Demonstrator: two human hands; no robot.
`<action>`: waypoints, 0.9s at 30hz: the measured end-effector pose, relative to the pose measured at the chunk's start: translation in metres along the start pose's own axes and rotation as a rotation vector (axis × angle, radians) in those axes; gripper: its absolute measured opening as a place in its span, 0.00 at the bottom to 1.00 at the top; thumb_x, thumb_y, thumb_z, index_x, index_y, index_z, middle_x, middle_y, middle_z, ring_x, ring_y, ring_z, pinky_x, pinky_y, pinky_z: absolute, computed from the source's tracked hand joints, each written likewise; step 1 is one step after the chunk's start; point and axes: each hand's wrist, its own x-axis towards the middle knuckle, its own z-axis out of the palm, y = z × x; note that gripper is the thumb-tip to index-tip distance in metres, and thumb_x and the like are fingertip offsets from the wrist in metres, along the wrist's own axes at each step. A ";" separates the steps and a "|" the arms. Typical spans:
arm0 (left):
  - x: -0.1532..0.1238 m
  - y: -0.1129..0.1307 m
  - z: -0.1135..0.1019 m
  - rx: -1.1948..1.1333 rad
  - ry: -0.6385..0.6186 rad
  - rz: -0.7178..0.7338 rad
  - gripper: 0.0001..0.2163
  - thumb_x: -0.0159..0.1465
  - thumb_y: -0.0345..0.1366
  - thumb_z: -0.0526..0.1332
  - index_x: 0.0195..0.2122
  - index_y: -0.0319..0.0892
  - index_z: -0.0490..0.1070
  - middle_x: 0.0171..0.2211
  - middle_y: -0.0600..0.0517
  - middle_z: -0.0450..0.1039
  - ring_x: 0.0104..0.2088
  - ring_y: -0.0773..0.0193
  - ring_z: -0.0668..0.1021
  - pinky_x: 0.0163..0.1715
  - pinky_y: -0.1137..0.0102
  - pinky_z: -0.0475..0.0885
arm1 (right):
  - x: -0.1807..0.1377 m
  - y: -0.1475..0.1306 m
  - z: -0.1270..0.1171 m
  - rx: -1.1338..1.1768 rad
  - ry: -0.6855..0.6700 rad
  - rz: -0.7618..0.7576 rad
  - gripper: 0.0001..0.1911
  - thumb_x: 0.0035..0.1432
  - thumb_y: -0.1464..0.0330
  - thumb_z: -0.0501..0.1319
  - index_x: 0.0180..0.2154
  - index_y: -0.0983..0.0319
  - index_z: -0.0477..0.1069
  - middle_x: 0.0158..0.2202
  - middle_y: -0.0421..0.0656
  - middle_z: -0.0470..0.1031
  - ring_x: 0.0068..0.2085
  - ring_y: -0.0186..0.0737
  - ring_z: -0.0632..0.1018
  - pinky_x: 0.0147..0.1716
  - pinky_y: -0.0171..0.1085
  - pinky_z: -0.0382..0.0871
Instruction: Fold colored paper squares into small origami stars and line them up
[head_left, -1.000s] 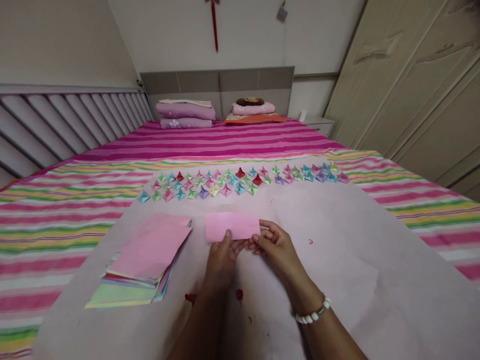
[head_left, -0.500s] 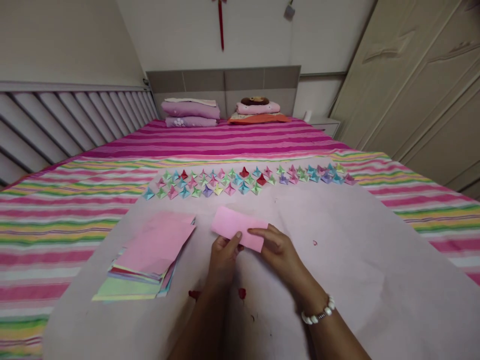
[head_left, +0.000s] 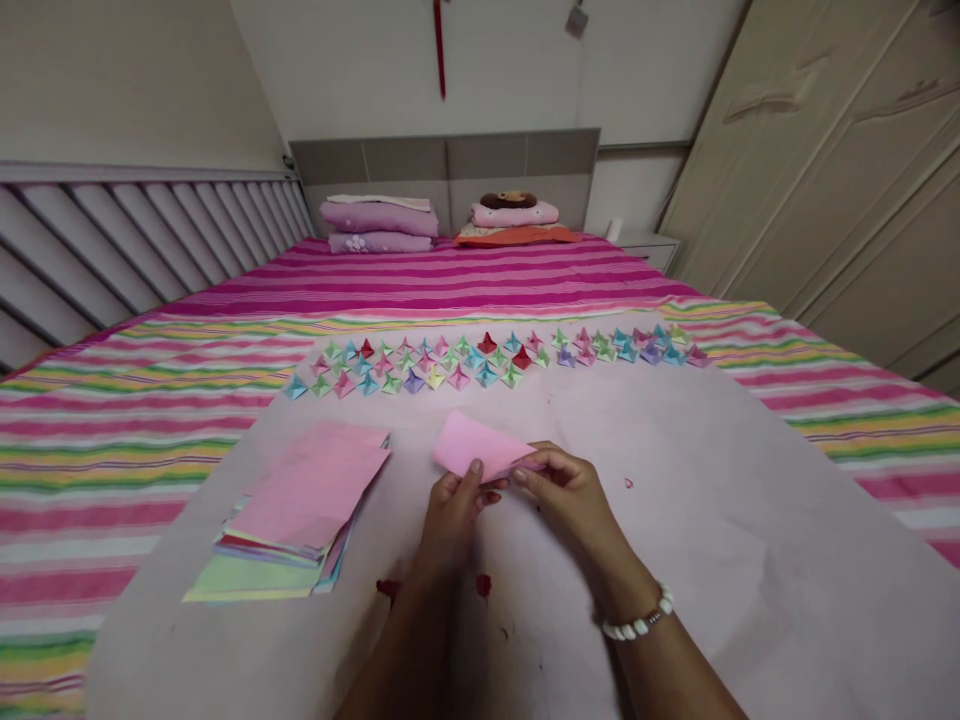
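Observation:
A small sheet of pink paper [head_left: 480, 445] is held up between both hands, its right part folded over toward me. My left hand [head_left: 454, 505] pinches its lower edge, thumb on top. At the right corner, the fingers and thumb of my right hand [head_left: 559, 485] close on the folded part. To the left of the hands lies a loose stack of coloured paper [head_left: 311, 490], pink on top with green, red and blue sheets showing below. Beyond the hands stand rows of small folded paper boats [head_left: 458, 377] in many colours.
A pale board [head_left: 675, 560] lies on the striped bed [head_left: 97, 450] under the papers. Red scraps [head_left: 483, 585] rest near my forearms. Folded bedding [head_left: 381, 225] and a pillow pile [head_left: 516, 220] sit by the headboard. A slatted rail [head_left: 150, 240] runs along the left.
The right end of the pink paper, flat before, is now folded over. My right hand has shifted slightly right and its thumb is now on the fold. My left hand keeps its pinch.

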 end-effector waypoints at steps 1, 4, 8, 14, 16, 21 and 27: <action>-0.001 0.000 0.001 0.020 -0.007 0.007 0.16 0.51 0.44 0.67 0.33 0.35 0.77 0.31 0.45 0.79 0.29 0.62 0.78 0.29 0.71 0.69 | 0.000 -0.001 0.000 0.028 0.012 0.022 0.08 0.45 0.63 0.69 0.26 0.61 0.76 0.31 0.42 0.75 0.32 0.38 0.74 0.32 0.37 0.69; -0.002 0.000 0.001 0.101 -0.020 0.031 0.16 0.50 0.44 0.68 0.33 0.36 0.78 0.29 0.46 0.79 0.30 0.61 0.78 0.30 0.70 0.70 | 0.000 -0.002 0.001 0.076 0.042 0.069 0.11 0.43 0.62 0.70 0.23 0.62 0.74 0.24 0.39 0.72 0.25 0.34 0.71 0.25 0.34 0.65; -0.003 0.000 -0.001 0.197 0.011 0.056 0.13 0.48 0.41 0.69 0.30 0.37 0.78 0.25 0.48 0.79 0.27 0.63 0.77 0.31 0.71 0.70 | 0.001 -0.002 0.000 0.047 0.049 0.075 0.12 0.42 0.62 0.71 0.20 0.62 0.72 0.23 0.39 0.71 0.24 0.34 0.70 0.23 0.33 0.63; -0.001 -0.001 -0.003 0.209 0.056 0.054 0.12 0.49 0.42 0.69 0.27 0.36 0.77 0.21 0.50 0.76 0.23 0.66 0.75 0.28 0.72 0.68 | 0.000 -0.002 -0.001 0.008 0.049 0.077 0.12 0.41 0.63 0.71 0.20 0.62 0.72 0.24 0.39 0.72 0.26 0.34 0.70 0.25 0.33 0.62; -0.002 0.000 -0.002 0.222 0.067 0.060 0.12 0.48 0.41 0.69 0.26 0.36 0.77 0.20 0.51 0.76 0.23 0.66 0.75 0.28 0.73 0.68 | 0.000 0.000 -0.001 0.009 0.052 0.116 0.14 0.41 0.63 0.71 0.19 0.62 0.69 0.20 0.36 0.69 0.22 0.32 0.68 0.22 0.32 0.60; -0.004 0.002 -0.002 0.280 0.078 0.053 0.11 0.49 0.41 0.69 0.26 0.36 0.76 0.20 0.52 0.75 0.22 0.67 0.74 0.28 0.72 0.68 | 0.001 0.003 0.000 0.099 0.057 0.185 0.16 0.38 0.65 0.73 0.29 0.61 0.70 0.18 0.34 0.70 0.20 0.32 0.70 0.23 0.32 0.62; -0.006 -0.001 -0.005 0.304 -0.008 0.045 0.10 0.50 0.39 0.68 0.27 0.36 0.76 0.20 0.54 0.73 0.22 0.69 0.72 0.26 0.74 0.66 | -0.001 -0.001 -0.002 0.169 -0.060 0.294 0.15 0.41 0.63 0.72 0.31 0.64 0.75 0.24 0.39 0.74 0.24 0.33 0.72 0.26 0.33 0.63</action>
